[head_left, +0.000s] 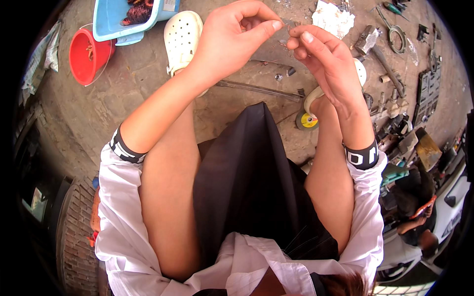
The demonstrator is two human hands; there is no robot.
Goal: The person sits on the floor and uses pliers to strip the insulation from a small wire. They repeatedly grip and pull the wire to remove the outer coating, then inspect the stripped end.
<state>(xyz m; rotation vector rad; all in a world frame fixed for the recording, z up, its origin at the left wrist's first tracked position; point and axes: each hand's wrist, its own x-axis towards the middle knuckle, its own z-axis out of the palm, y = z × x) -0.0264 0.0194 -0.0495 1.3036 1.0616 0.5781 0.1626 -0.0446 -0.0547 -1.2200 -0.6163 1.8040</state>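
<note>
Left pinch grip (232,37); clumps (136,15) in blue tub (107,15), bits (90,50) in red bucket (80,64)

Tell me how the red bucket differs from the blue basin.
The red bucket is round; the blue basin has straighter sides. The bucket looks smaller than the basin. The bucket shows whole, while the basin runs off the picture's top edge. Both hold something.

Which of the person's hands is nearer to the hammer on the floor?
Right. The right hand appears just left of the hammer; the left hand is farther left.
</note>
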